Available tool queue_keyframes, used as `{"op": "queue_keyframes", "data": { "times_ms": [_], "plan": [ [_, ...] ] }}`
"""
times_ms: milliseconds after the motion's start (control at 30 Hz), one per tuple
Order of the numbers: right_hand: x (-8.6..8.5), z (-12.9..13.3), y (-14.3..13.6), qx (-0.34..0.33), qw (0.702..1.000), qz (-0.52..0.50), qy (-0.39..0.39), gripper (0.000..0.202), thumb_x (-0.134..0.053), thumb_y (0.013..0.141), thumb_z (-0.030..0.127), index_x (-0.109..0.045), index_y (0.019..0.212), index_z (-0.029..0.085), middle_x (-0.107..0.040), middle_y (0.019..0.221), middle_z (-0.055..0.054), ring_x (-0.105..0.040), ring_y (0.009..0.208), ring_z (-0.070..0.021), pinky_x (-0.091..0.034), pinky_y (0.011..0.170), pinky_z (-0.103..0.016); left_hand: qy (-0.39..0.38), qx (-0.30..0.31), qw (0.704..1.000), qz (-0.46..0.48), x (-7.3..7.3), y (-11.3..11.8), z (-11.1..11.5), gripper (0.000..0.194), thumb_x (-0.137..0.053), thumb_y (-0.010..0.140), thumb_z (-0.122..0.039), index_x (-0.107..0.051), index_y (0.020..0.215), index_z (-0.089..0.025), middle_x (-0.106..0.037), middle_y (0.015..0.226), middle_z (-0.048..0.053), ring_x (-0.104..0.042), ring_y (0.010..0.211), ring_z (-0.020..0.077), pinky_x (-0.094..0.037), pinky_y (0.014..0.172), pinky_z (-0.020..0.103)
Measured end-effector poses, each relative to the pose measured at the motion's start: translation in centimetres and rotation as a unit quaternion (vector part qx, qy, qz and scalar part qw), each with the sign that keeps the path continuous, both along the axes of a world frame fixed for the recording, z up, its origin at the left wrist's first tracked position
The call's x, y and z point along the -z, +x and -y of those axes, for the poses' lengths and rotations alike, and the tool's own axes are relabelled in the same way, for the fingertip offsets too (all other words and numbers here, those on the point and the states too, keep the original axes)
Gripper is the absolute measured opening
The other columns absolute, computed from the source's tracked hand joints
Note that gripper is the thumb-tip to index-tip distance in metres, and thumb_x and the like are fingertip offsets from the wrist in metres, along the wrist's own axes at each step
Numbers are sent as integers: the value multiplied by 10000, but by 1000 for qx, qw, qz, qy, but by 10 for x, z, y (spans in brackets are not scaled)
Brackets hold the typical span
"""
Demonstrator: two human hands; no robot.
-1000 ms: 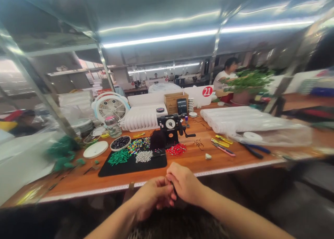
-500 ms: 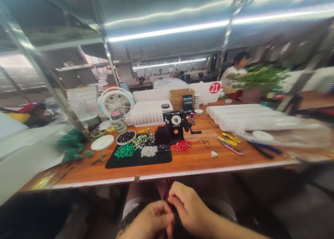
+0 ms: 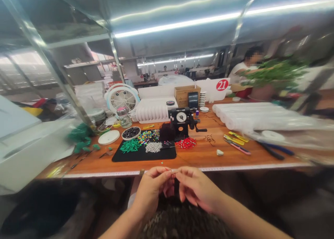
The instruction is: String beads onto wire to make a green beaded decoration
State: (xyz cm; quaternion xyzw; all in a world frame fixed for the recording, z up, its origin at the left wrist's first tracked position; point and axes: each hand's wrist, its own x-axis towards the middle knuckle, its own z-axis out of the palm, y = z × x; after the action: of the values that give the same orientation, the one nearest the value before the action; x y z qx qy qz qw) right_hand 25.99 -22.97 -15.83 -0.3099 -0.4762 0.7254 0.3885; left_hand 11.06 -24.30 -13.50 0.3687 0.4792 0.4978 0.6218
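My left hand and my right hand meet at the fingertips just over the table's front edge. Both are pinched on something thin and reddish between them, too small to make out. Beyond them lies a black mat bearing green pieces, silvery beads and multicoloured beads. A bowl of black beads sits at the mat's back left. Red pieces are heaped to the mat's right, in front of a black hand-cranked device.
Yellow cutters and blue-handled pliers lie at the right, near plastic-wrapped white rolls. A fan, a jar and a cardboard box stand behind. A person sits beyond the plant.
Both hands have risen from above the lap to the table's front edge, their fingertips now together. The view has shifted, so the table's items appear further right.
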Motion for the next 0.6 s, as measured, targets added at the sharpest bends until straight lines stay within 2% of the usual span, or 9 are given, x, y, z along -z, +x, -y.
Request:
{"op": "queue_keyframes", "data": {
  "times_ms": [67, 100, 233, 433, 600],
  "plan": [
    [4, 8, -4, -31, 996, -57, -56, 360, -703, 713, 456, -586, 757, 118, -637, 676, -34, -549, 420, -77, -232, 267, -134, 26, -1, 999, -27, 1, 1, 2, 286, -820, 576, -342, -647, 673, -136, -610, 583, 10, -489, 453, 89, -362, 445, 203],
    [5, 11, -7, -28, 994, -75, -80, 358, -742, 677, 427, -578, 727, 113, -637, 678, -36, -563, 434, -77, -254, 273, -128, 33, 0, 999, -36, 1, 2, 3, 291, -816, 582, -348, -640, 665, -132, -607, 582, 8, -485, 449, 85, -365, 445, 202],
    [10, 17, -16, -34, 987, -87, -128, 379, -783, 635, 401, -520, 658, 129, -609, 523, -4, -509, 348, -58, -258, 276, -124, 29, -22, 999, -19, 0, 5, 6, 377, -799, 583, -439, -567, 683, -159, -585, 544, -16, -478, 430, 88, -363, 414, 188],
    [16, 24, -25, -70, 986, -95, -122, 384, -778, 629, 405, -496, 645, 146, -625, 485, -9, -441, 293, -37, -210, 260, -125, 36, -29, 998, -47, -2, 10, 5, 441, -780, 576, -495, -511, 739, -187, -473, 398, -72, -452, 360, 94, -305, 362, 158],
    [16, 25, -21, -43, 993, -60, -91, 373, -751, 659, 419, -501, 622, 144, -619, 484, -2, -432, 294, -34, -227, 265, -125, 35, -6, 999, -24, -1, 9, 1, 369, -763, 631, -440, -521, 720, -177, -483, 432, -63, -419, 364, 72, -284, 374, 152]
  ]
}}
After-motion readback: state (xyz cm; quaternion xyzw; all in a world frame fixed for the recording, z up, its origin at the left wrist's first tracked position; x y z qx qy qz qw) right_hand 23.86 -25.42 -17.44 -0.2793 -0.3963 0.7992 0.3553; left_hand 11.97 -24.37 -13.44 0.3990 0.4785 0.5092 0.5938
